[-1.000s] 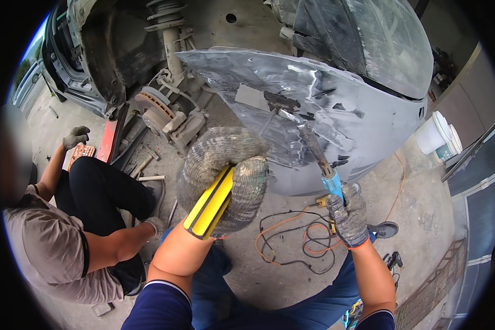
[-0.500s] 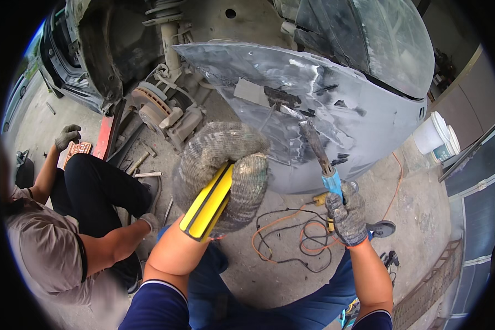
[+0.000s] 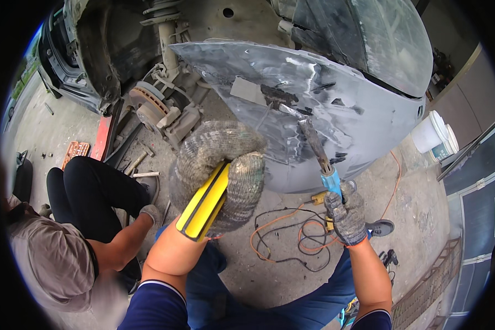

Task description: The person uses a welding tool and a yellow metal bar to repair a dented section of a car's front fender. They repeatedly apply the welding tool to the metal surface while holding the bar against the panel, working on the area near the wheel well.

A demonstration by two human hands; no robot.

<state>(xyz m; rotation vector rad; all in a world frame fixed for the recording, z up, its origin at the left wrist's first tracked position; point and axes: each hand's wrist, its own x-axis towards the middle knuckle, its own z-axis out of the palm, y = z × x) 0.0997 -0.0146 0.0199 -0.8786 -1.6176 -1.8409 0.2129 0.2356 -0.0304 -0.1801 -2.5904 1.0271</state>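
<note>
My left hand (image 3: 241, 179), in a grey knitted glove, is closed around a yellow tool with black stripes (image 3: 204, 202). The tool's far end is hidden in the glove, so its kind does not show. My right hand (image 3: 347, 220), gloved alike, grips a blue-handled tool with a long dark metal shaft (image 3: 312, 142). Its flattened, shiny tip lies at the grey sanded car body panel (image 3: 363, 124), beside a black rough patch (image 3: 279, 97); whether they touch, I cannot tell. A pale grey rectangle (image 3: 247, 90) sits on the panel left of that patch.
At left a co-worker (image 3: 52, 253) sits low, one gloved hand near the knee. Behind is a bare brake disc (image 3: 148, 102). Orange and black cables (image 3: 291, 236) coil on the floor below the panel. White buckets (image 3: 430, 133) stand at right, near a metal ramp (image 3: 429, 283).
The co-worker has leaned forward and lowered the raised far hand, head now bent down. My hands and both tools hold almost the same place; the whole view has shifted slightly.
</note>
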